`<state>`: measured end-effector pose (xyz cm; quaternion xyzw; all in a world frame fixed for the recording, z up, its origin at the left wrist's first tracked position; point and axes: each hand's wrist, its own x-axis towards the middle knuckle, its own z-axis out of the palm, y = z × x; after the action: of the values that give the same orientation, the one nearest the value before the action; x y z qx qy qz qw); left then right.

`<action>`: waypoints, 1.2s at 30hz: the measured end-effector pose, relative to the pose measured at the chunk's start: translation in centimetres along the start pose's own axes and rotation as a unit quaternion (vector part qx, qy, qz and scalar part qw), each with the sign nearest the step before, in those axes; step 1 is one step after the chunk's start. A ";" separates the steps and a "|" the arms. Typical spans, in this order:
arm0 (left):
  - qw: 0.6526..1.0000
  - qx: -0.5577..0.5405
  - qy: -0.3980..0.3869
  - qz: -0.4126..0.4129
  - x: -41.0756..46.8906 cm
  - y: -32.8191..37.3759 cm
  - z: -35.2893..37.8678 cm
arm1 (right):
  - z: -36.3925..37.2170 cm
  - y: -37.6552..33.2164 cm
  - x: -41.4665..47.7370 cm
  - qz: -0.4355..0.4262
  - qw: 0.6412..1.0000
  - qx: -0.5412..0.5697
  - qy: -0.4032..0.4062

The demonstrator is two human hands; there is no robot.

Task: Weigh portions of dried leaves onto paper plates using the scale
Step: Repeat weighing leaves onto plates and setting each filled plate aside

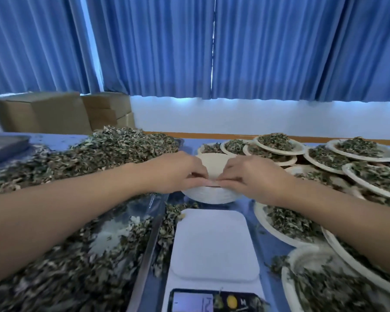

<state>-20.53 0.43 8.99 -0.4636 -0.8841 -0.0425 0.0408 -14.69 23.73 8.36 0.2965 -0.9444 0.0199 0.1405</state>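
One scale sits nearest me on the blue surface, its white platform bare. One stack of empty paper plates stands just beyond it. To my left, one big heap of dried leaves fills a metal tray. To my right I count about eleven filled plates; they overlap, so the number is not sure. Both my forearms reach forward over the scale and meet at the stack. My left grip and right grip are palm-down, fingers curled, their tips almost touching and pinching the stack's near rim at its top plate. Cardboard boxes stand far left under blue curtains.
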 end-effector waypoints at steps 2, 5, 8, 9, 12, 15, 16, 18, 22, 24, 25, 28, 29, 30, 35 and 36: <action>1.000 -0.018 0.014 0.014 -0.6 0.0 0.2 | -0.3 -0.2 0.2 -0.007 0.999 -0.024 -0.020; 0.999 -0.029 0.039 0.010 -0.8 0.0 0.6 | -1.0 -0.2 0.5 -0.012 0.998 -0.042 -0.050; 0.998 -0.035 0.056 0.003 -0.8 0.2 0.9 | -1.3 -0.4 0.9 -0.015 0.995 -0.074 -0.071; 0.998 -0.037 0.059 0.003 -0.8 0.2 1.0 | -1.3 -0.5 0.9 -0.018 0.994 -0.083 -0.072; 0.998 -0.036 0.054 0.009 -0.8 0.0 0.9 | -1.3 -0.7 1.0 -0.024 0.992 -0.097 -0.079; 0.998 -0.029 0.054 0.019 -0.7 -0.3 1.0 | -1.4 -0.9 1.1 -0.029 0.991 -0.104 -0.084; 0.998 -0.031 0.057 0.021 -0.7 -0.4 1.0 | -1.5 -0.9 1.2 -0.032 0.990 -0.108 -0.083; 0.997 -0.042 0.061 0.025 -0.8 -0.6 1.1 | -1.4 -0.8 1.2 -0.040 0.989 -0.114 -0.081; 0.996 -0.052 0.062 0.026 -0.8 -0.7 1.1 | -1.2 -0.5 1.2 -0.050 0.991 -0.103 -0.071; 0.996 -0.055 0.062 0.027 -0.9 -0.7 1.1 | -1.1 -0.4 1.3 -0.052 0.991 -0.101 -0.068; 0.996 -0.056 0.061 0.026 -0.9 -0.7 1.1 | -1.1 -0.4 1.3 -0.053 0.991 -0.104 -0.069; 0.996 -0.057 0.059 0.025 -0.9 -0.6 1.1 | -1.2 -0.4 1.5 -0.054 0.987 -0.127 -0.078; 0.996 -0.059 0.059 0.023 -1.0 -0.6 1.0 | -1.2 -0.5 1.5 -0.057 0.985 -0.139 -0.083; 0.996 -0.061 0.058 0.022 -1.0 -0.6 1.0 | -1.2 -0.6 1.5 -0.064 0.983 -0.152 -0.086; 0.996 -0.068 0.058 0.016 -0.9 -0.4 0.8 | -0.5 -1.1 1.6 -0.110 0.949 -0.281 -0.090; 0.996 -0.068 0.062 0.015 -0.9 -0.3 0.8 | -0.3 -1.1 1.6 -0.119 0.941 -0.304 -0.092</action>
<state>-20.31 -0.37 8.09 -0.4747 -0.8681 -0.1304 0.0644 -15.30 21.98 9.09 0.3504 -0.8723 -0.3122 0.1374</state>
